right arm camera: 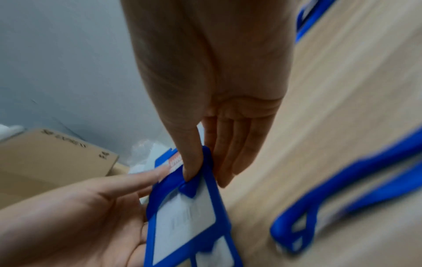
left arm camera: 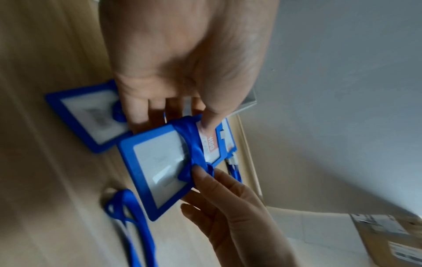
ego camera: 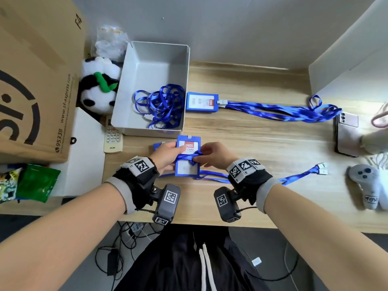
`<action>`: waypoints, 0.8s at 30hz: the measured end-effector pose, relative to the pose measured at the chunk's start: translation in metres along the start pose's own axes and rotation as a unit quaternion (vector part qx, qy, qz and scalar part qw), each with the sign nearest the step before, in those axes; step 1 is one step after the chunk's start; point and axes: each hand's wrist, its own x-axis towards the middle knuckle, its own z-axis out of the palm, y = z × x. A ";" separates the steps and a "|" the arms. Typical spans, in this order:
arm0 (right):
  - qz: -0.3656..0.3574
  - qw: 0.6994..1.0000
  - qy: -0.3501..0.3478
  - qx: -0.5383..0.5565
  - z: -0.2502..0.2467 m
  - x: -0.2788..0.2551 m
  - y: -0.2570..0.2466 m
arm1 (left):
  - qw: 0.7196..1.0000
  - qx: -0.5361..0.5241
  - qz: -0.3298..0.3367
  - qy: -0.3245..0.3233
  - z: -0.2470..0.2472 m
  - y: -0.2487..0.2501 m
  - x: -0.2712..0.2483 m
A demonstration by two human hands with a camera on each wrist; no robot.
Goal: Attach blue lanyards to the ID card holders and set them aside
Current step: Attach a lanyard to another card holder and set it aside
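Note:
A blue ID card holder (ego camera: 187,167) with a red-and-white card is held just above the wooden table (ego camera: 262,143), a blue lanyard (ego camera: 184,157) wrapped and knotted across its middle. My left hand (ego camera: 168,153) grips the holder (left arm camera: 160,162) by its left edge, thumb on the card face. My right hand (ego camera: 210,153) pinches the lanyard knot (left arm camera: 196,168) at the right edge (right arm camera: 194,187). The lanyard's tail (ego camera: 302,175) trails right along the table. A second holder (left arm camera: 89,115) lies under my left hand. A finished holder with lanyard (ego camera: 202,101) lies further back.
A grey bin (ego camera: 155,59) behind the hands holds tangled blue lanyards (ego camera: 161,103). A cardboard box (ego camera: 31,80), plush panda (ego camera: 98,89) and remote (ego camera: 112,137) sit left. A phone (ego camera: 346,133) and white controller (ego camera: 365,185) lie right.

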 end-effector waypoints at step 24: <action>-0.213 0.944 0.233 -0.098 -0.166 -0.058 -0.058 | 0.950 0.081 0.302 -0.015 0.096 0.136 -0.029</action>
